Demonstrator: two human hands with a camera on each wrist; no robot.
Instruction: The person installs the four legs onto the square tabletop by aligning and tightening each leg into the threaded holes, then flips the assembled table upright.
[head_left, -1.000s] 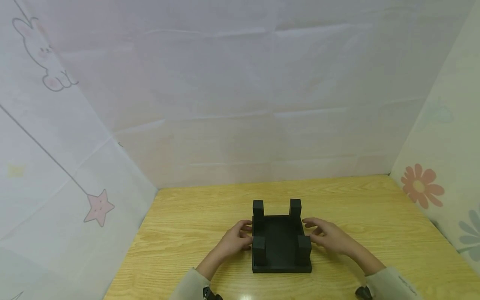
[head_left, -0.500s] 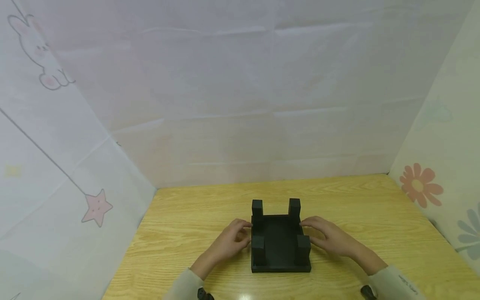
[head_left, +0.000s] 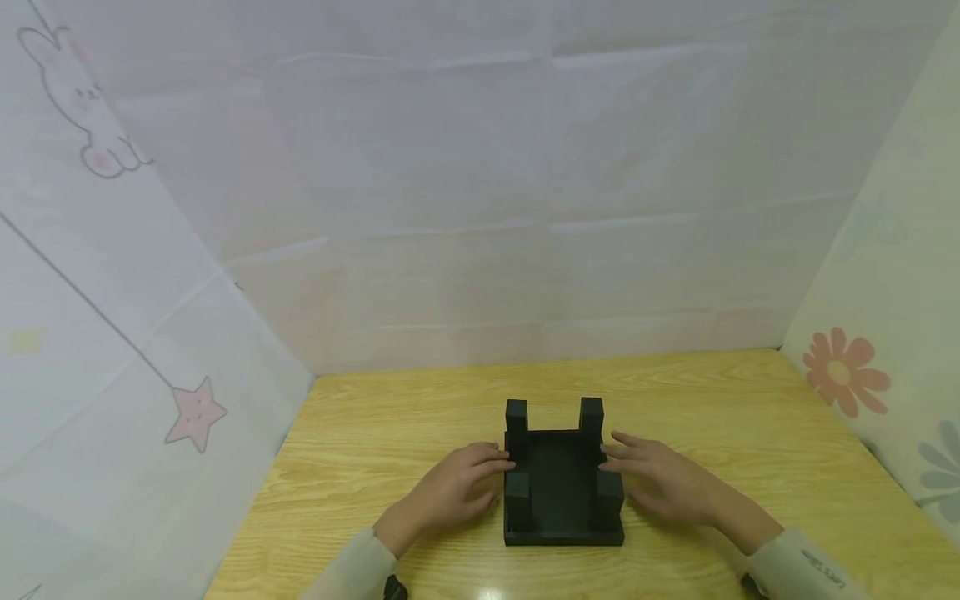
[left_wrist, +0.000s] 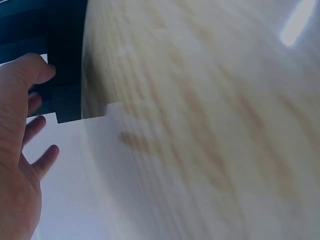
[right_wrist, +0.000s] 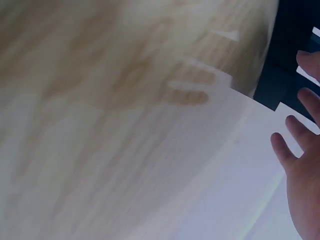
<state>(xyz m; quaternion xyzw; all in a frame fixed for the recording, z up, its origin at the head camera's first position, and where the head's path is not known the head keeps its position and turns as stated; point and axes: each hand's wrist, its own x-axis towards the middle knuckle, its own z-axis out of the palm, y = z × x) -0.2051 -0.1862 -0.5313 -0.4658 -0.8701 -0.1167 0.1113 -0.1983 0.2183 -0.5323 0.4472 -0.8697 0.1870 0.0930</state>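
Observation:
A black rectangular tray-like base lies on the wooden table, with a square post standing up at each corner. It looks like a small upturned table. At its left side is my left hand, fingers stretched out over the edge between the two left posts. My right hand mirrors it on the right, with spread fingers by the right edge. In the wrist views the left hand and right hand show their fingers spread beside the dark base. Whether the fingertips touch it I cannot tell.
Yellow wood-grain tabletop surrounds the base. A pale cloth wall stands behind the table, and patterned sheets with a star and a red flower flank it left and right.
The fingers of both hands have straightened from a bent pose beside the sides and now reach over the base's edges. The base stays where it was on the table.

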